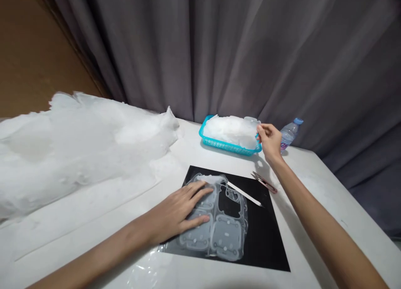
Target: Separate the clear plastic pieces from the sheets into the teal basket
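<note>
Translucent moulded plastic sheet (227, 234) on a black mat (266, 243); resting the flattened, loosely splayed left hand (183, 201) on it; with the right hand (271, 140), pinching a small translucent piece (252, 120) at the right end of a turquoise basket (224, 145); white pen-like tool (246, 195) across sheet and mat; pink-handled snips (266, 184) at the mat's far right corner.
</note>
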`<state>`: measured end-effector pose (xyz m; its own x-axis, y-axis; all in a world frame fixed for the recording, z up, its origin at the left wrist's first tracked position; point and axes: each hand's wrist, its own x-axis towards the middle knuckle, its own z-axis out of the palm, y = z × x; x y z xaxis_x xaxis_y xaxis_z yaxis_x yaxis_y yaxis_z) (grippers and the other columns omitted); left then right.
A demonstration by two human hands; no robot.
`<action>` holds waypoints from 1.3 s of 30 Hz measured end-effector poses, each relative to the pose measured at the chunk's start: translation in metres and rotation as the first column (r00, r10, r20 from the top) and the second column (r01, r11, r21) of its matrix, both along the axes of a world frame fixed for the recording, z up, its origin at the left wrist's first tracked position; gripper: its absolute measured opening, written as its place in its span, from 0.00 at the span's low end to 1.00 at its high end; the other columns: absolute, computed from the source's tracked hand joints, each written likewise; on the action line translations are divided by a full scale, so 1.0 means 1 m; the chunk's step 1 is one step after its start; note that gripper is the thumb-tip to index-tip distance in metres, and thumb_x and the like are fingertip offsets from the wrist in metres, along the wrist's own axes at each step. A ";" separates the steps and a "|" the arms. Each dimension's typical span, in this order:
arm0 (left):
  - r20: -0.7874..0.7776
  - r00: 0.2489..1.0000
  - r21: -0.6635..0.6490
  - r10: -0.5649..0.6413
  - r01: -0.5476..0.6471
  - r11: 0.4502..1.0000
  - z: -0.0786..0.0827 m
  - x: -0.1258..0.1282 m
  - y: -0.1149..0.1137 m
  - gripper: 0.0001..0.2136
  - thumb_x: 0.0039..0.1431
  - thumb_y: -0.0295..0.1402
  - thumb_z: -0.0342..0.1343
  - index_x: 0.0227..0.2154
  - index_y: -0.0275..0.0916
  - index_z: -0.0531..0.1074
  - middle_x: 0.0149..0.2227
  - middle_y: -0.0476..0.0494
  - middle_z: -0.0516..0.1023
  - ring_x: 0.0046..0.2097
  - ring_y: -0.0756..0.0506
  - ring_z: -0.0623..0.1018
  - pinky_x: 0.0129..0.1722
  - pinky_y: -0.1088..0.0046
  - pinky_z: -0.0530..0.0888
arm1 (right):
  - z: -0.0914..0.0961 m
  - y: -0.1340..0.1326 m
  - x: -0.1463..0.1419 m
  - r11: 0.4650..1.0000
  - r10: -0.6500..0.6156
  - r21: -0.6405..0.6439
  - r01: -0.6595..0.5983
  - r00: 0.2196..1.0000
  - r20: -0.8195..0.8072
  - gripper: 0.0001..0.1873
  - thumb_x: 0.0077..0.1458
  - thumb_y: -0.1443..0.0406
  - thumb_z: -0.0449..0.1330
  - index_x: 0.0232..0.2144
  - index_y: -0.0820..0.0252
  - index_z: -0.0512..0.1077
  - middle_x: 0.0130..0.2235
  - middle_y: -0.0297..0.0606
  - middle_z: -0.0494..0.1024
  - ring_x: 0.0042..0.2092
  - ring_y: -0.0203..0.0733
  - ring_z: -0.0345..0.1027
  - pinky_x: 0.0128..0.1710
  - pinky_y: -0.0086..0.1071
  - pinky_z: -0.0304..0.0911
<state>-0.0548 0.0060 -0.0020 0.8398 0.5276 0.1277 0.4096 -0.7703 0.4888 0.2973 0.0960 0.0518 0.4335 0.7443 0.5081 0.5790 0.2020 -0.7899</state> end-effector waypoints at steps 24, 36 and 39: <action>0.021 1.000 -0.090 0.000 0.002 0.996 -0.003 0.015 -0.008 0.35 0.67 0.57 0.55 0.72 0.49 0.59 0.72 0.39 0.63 0.72 0.30 0.62 0.70 0.49 0.60 | -0.009 -0.163 0.005 0.554 0.588 -0.722 -0.414 0.809 -0.013 0.17 0.63 0.51 0.63 0.31 0.58 0.70 0.24 0.30 0.72 0.25 0.36 0.66 0.24 0.29 0.61; 0.184 0.980 -0.170 -0.072 0.104 0.980 0.006 0.013 -0.004 0.22 0.70 0.47 0.57 0.63 0.48 0.72 0.67 0.42 0.72 0.69 0.35 0.67 0.72 0.54 0.59 | -0.017 -0.181 -0.058 0.509 0.734 -0.416 -0.754 0.632 -0.247 0.15 0.72 0.56 0.55 0.50 0.54 0.78 0.46 0.42 0.82 0.46 0.45 0.80 0.49 0.41 0.77; 0.153 0.988 -0.216 -0.032 0.065 0.974 0.001 0.010 -0.001 0.25 0.67 0.50 0.60 0.63 0.49 0.72 0.68 0.43 0.71 0.68 0.34 0.69 0.70 0.54 0.60 | -0.024 -0.178 -0.071 0.590 0.740 -0.362 -0.722 0.663 -0.115 0.11 0.67 0.58 0.62 0.36 0.56 0.81 0.42 0.42 0.82 0.48 0.46 0.77 0.50 0.40 0.74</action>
